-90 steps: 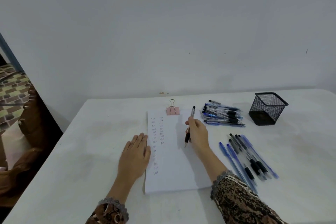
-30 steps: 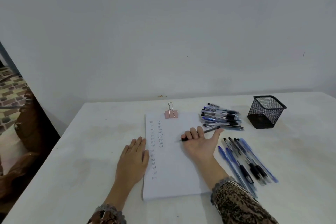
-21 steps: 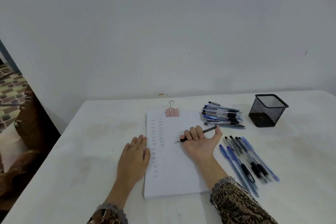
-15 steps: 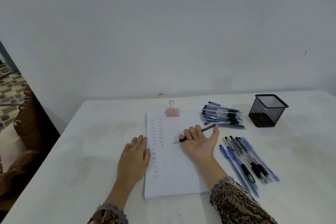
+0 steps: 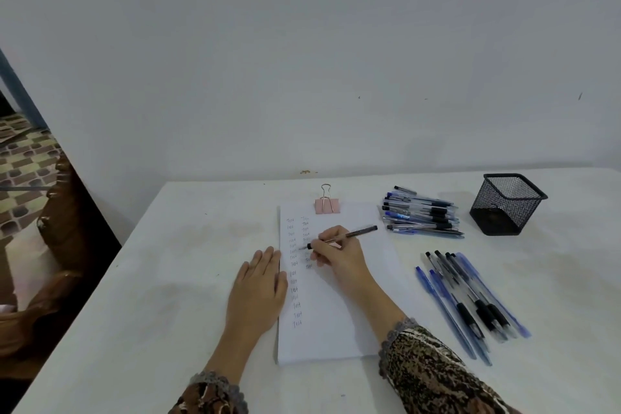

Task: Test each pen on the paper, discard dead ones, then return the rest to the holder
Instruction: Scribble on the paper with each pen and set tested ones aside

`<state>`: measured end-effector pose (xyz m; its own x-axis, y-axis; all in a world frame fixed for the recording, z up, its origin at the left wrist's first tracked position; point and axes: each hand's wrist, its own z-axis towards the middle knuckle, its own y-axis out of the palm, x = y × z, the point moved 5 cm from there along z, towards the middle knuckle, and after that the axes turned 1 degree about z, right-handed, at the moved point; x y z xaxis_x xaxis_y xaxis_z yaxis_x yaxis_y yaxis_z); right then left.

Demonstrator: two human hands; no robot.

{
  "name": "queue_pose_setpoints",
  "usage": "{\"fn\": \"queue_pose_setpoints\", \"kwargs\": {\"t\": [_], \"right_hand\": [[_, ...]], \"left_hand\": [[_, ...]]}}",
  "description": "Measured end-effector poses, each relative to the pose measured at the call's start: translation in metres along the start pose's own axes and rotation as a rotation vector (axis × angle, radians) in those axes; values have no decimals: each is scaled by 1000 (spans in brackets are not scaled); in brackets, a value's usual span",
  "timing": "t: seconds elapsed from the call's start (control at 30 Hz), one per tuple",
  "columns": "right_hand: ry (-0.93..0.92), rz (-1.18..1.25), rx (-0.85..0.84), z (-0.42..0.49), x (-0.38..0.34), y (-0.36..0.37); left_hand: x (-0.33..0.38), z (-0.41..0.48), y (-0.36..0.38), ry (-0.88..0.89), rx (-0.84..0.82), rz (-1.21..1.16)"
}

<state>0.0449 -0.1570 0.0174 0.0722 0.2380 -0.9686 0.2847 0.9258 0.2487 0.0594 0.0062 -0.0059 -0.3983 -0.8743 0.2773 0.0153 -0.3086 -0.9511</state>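
Dark brown thin pen (image 5: 356,232) is pinched in the right hand (image 5: 336,257), tip down on the white sheet of paper (image 5: 336,323) by two columns of small marks. The left hand (image 5: 258,286) lies flat, fingers straight, on the paper's left edge. One pink metal clip (image 5: 327,204) sits on the paper's far edge.

Two bunches of blue and black pens lie toward the right edge of the white tabletop (image 5: 168,279). One is a heap (image 5: 420,215) beside the one black wire-mesh holder (image 5: 507,203). The other is a nearer row (image 5: 470,299). Both are too crowded to count. A plain pale wall (image 5: 302,60) stands behind.

A moment ago the right hand lay palm up; now it is turned over.
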Motion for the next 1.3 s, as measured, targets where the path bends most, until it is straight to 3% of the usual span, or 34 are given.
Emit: {"fn": "queue_pose_setpoints", "kwargs": {"t": [0.07,0.2,0.33,1.3], "right_hand": [[-20,-73,-34,-1,1,1],[-44,-187,94,-2,4,1],[-90,-274,107,-6,0,4],[-112,-346,85,-8,1,6]], "left_hand": [[1,0,0,1,1,-14],[0,0,1,3,3,-3],[0,1,1,-1,-11,-9],[0,0,2,2,-13,-1]]}}
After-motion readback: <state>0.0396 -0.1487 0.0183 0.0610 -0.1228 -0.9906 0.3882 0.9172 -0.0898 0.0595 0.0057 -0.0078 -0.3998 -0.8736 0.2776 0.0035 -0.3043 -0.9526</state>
